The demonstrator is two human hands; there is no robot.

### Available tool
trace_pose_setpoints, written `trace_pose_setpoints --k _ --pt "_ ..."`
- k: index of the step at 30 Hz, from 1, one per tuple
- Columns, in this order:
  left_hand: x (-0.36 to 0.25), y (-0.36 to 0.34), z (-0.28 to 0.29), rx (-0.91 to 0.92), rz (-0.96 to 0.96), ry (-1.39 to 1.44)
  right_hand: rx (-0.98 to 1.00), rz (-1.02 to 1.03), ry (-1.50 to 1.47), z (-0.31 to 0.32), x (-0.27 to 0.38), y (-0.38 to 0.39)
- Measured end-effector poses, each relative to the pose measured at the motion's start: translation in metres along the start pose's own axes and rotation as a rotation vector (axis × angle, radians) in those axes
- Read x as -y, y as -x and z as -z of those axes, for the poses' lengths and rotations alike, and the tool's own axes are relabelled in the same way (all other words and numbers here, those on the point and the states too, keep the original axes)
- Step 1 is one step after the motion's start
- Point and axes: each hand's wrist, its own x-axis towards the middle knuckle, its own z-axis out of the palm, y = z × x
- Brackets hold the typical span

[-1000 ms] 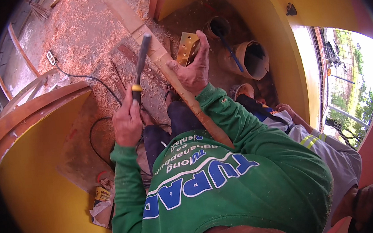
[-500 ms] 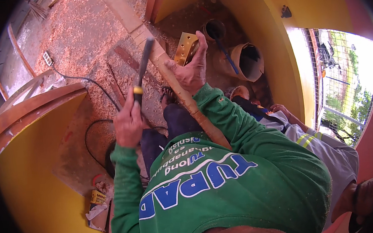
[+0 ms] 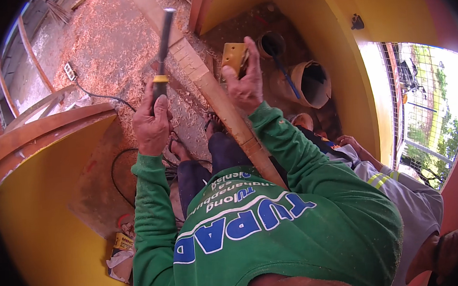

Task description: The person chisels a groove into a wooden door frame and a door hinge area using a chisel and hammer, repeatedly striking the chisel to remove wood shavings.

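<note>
My left hand is closed round the dark handle of a chisel. The tool has a yellow band, and its blade points up and away from me beside a long wooden beam. Lines or shallow cuts cross the beam, which runs diagonally from the far left down to my lap. Just right of it, my right hand grips a brass-coloured hinge with screw holes between thumb and fingers. The hinge appears apart from the wood.
Wood shavings cover the floor at far left, where a white power strip with a cord lies. Right of the beam stand a round container, a large pipe-like tube and a blue rod. Another person is close at my right.
My left hand has shifted left and tilted the chisel more upright, off the beam. My right hand has carried the hinge a little to the right, away from the wood.
</note>
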Motion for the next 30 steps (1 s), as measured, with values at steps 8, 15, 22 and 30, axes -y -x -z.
trace_pose_setpoints --k 8,15,22,30 --pt "-0.016 -0.041 -0.017 0.009 0.044 0.575 0.597 -0.226 -0.349 -0.009 0.054 -0.045" --pt "0.024 -0.081 -0.038 -0.057 0.011 0.737 0.647 -0.149 0.139 -0.030 0.005 -0.073" --pt "0.048 -0.092 -0.057 -0.032 0.040 0.753 0.422 -0.106 0.057 -0.032 -0.015 -0.057" --pt "0.042 -0.084 -0.047 0.054 0.088 0.813 0.389 -0.115 0.203 -0.034 -0.011 -0.044"
